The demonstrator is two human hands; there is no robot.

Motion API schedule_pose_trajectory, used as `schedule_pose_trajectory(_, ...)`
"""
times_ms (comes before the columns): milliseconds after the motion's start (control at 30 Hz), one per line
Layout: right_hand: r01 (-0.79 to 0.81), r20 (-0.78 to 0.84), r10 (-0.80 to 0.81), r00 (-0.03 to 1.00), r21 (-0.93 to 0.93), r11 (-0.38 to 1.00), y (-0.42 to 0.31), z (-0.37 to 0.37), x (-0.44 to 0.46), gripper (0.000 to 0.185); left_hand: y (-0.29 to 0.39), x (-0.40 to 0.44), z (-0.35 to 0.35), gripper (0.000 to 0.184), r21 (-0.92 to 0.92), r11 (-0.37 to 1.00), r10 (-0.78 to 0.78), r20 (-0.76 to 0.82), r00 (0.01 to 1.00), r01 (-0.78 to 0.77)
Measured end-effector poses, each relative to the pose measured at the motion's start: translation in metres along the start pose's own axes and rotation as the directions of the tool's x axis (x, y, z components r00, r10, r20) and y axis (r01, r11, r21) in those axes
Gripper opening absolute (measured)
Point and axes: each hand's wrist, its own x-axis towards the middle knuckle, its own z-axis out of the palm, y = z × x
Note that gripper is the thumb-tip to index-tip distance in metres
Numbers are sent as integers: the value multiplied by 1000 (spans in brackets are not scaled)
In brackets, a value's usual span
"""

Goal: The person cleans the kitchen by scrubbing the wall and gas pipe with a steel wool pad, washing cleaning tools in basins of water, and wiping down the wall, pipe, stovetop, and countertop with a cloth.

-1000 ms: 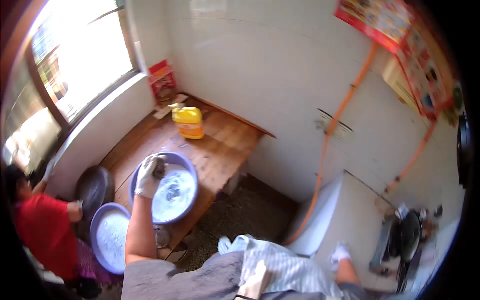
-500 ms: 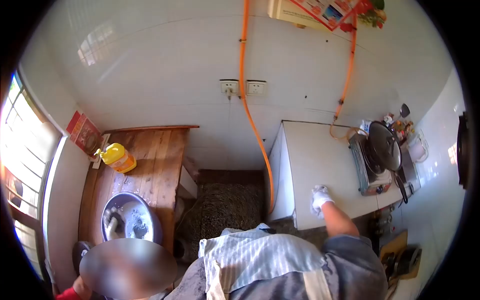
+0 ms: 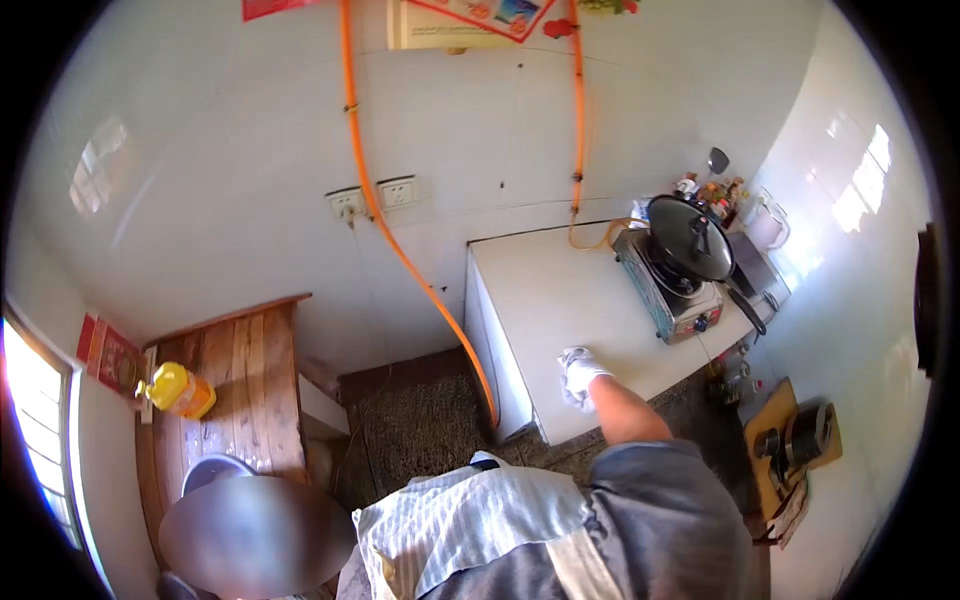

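Note:
My right hand (image 3: 580,373), in a white glove, presses down on the white countertop (image 3: 530,300) near its front edge. Bunched under its fingers is what looks like a white cloth (image 3: 575,401), hard to tell apart from the glove. To the right of the hand stands a gas stove (image 3: 690,318) carrying a black pan (image 3: 685,240) with a glass lid. My left hand is out of view.
Left, a wooden table (image 3: 260,365) holds a yellow jug (image 3: 180,391) and a basin (image 3: 217,464), partly covered by a blurred patch. An orange hose (image 3: 425,285) runs down the wall. Pots (image 3: 805,432) sit on a board at right.
The view has swung right, so the counter and stove now lie further left in the picture. My right hand stays on the countertop. The gloved shape in the basin is now hidden.

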Motion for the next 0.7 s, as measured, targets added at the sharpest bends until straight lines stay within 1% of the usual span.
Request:
schedule_pose_trajectory(33,73,0,-73,997,-73,995,-3,5,-22,30,-1,7,4,35,-295,941,-150,73,986,165)
schedule_pose_trajectory(67,86,-15,-87,996,-40,996,-7,6,-20,30,7,10,1,32,-547,771,-296,143,944,325)
schedule_pose_trajectory(100,94,20,-94,995,-9,995,-1,0,-13,29,11,15,-6,23,-731,628,-258,128,958,267)
schedule_pose_trajectory(133,96,63,-96,993,10,995,8,-6,2,28,30,7,-37,18,-868,449,-241,111,964,212)
schedule_pose_trajectory(167,143,69,-141,988,-24,989,9,-8,17,13,25,17,-45,17,-816,574,-190,-43,981,76)
schedule_pose_trajectory(200,191,75,-186,980,-56,980,10,-11,34,35,83,-9,-101,17,-960,241,-258,80,963,144)
schedule_pose_trajectory(233,86,41,-84,996,-36,996,8,-5,14,29,73,-13,-117,32,-944,322,-133,35,990,76)
schedule_pose_trajectory(267,32,27,-32,999,-22,999,4,-3,9,27,69,-15,-125,51,-921,390,-4,0,1000,1)
schedule_pose_trajectory(300,-21,12,21,1000,-7,1000,-1,-1,3,26,73,-20,-125,51,-919,395,2,-4,1000,-4)
schedule_pose_trajectory(333,-40,51,40,998,15,999,-3,-4,4,32,83,-28,-124,32,-452,892,23,44,999,0)
schedule_pose_trajectory(367,-44,68,42,997,37,998,-4,-9,7,39,90,-28,-119,22,220,975,14,88,996,-33)
schedule_pose_trajectory(400,-49,85,44,995,59,997,-4,-13,10,46,68,-16,-85,17,-47,998,33,-87,996,-37)
schedule_pose_trajectory(433,8,154,-21,988,89,996,0,-16,20,56,51,16,-62,18,-490,853,-223,-31,974,179)
schedule_pose_trajectory(467,33,185,-51,981,98,995,10,-22,34,61,43,36,-48,19,-799,482,-419,150,896,359)
schedule_pose_trajectory(500,57,216,-80,973,109,992,20,-28,49,67,53,47,-43,19,-800,482,-416,150,897,358)
schedule_pose_trajectory(533,171,236,-138,962,-128,977,25,-34,70,57,72,67,-41,16,-836,520,-380,-42,924,175)
schedule_pose_trajectory(567,286,272,-195,942,-350,892,21,-37,92,51,95,93,-44,20,-837,547,-338,-243,909,-20)
schedule_pose_trajectory(600,447,369,-255,894,-775,447,5,-30,76,54,129,117,-57,28,-797,562,-293,-441,848,-221)
schedule_pose_trajectory(633,465,406,-266,874,-857,221,-15,-19,36,53,178,125,-75,26,-885,426,-166,-283,945,-190)
schedule_pose_trajectory(667,453,443,-276,853,-891,-32,-36,-8,-4,52,232,124,-91,24,-947,293,2,-137,991,-131)
schedule_pose_trajectory(700,411,479,-285,830,-872,-268,-56,3,-45,52,298,118,-100,22,-965,199,75,-161,984,-173)
